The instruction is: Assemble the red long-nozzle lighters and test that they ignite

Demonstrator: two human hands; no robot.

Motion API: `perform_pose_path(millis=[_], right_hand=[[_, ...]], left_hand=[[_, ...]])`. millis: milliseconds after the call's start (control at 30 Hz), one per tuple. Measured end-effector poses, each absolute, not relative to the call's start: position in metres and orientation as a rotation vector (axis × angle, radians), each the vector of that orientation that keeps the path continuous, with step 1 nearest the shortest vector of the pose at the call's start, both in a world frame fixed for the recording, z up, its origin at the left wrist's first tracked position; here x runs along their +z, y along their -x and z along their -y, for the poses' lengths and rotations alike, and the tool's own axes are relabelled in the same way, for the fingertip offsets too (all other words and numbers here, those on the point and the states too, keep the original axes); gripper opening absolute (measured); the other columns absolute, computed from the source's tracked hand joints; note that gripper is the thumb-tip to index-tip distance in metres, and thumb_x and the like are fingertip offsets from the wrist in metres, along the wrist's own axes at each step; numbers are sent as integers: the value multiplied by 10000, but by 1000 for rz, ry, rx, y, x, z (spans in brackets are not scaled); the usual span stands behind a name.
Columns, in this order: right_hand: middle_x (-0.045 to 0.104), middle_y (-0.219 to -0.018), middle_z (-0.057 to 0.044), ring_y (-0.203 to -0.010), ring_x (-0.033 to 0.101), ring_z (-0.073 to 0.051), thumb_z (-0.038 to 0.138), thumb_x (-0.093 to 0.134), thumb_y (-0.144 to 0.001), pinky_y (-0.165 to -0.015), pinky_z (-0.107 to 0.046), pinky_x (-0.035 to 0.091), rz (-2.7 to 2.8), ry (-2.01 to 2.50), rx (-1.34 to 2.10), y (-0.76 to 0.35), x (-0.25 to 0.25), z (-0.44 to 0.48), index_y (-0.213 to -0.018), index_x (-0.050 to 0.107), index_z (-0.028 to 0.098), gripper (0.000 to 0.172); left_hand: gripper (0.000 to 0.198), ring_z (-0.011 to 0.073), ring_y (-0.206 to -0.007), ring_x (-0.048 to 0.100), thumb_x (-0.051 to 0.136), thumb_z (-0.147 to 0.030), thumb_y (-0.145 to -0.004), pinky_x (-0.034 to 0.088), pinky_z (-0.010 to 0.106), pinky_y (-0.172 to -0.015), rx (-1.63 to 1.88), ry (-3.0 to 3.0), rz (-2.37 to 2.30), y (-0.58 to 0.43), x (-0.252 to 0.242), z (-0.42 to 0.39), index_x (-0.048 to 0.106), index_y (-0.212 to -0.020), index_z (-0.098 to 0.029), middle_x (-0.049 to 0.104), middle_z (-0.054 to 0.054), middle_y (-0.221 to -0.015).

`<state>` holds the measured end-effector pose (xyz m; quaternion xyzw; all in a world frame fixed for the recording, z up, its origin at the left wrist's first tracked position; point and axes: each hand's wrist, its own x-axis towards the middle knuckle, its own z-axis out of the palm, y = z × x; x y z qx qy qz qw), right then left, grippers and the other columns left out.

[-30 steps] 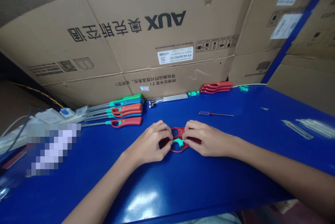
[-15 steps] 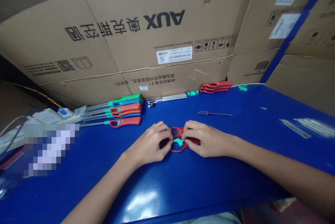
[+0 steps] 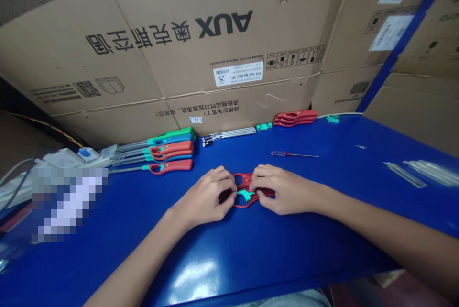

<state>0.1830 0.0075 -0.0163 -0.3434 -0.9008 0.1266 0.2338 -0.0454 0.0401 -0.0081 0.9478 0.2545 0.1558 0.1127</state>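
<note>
In front of me, two open red lighter shell halves lie side by side on the blue table. A turquoise trigger (image 3: pixel 244 195) sits in the finger-hole area of the near shell half (image 3: pixel 245 205). My left hand (image 3: pixel 211 195) is closed on the left end of that near half, its fingertips touching the trigger's left side. From the right, my right hand (image 3: pixel 279 190) is closed over the shell, fingertips pinched just beside the trigger. Part of the far shell half (image 3: pixel 246 180) shows between my hands. My fingers hide both ends of the shells.
Assembled long lighters (image 3: pixel 172 148) are stacked at the left. Along the carton (image 3: pixel 172 68) lie metal tubes with wires (image 3: pixel 238 132), turquoise pieces (image 3: pixel 264 126) and red shells (image 3: pixel 296 117). A screwdriver (image 3: pixel 294 155) lies beyond my right hand. Clear plastic parts (image 3: pixel 430 173) lie far right.
Both hands stay nearly in place. The right fingertips have shifted very slightly at the trigger's right end.
</note>
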Motion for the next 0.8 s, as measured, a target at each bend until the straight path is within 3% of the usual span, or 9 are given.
perform_pose_path(millis=[267, 800], right_hand=[[625, -839, -66, -791, 551, -185, 98, 565, -741, -771, -340, 461, 2490, 934, 341, -183, -15, -6, -816, 663, 165, 140], [632, -831, -69, -793, 555, -185, 106, 558, -757, -782, -343, 446, 2516, 951, 340, -184, -15, -6, -820, 669, 147, 135]], left_hand=[[159, 195, -849, 547, 499, -120, -854, 475, 354, -806, 447, -2790, -752, 46, -7, -40, 648, -830, -170, 642, 57, -881], [150, 196, -861, 539, 494, -139, -875, 459, 360, -811, 408, -2787, -758, 46, -6, -39, 636, -836, -167, 634, 51, -896]])
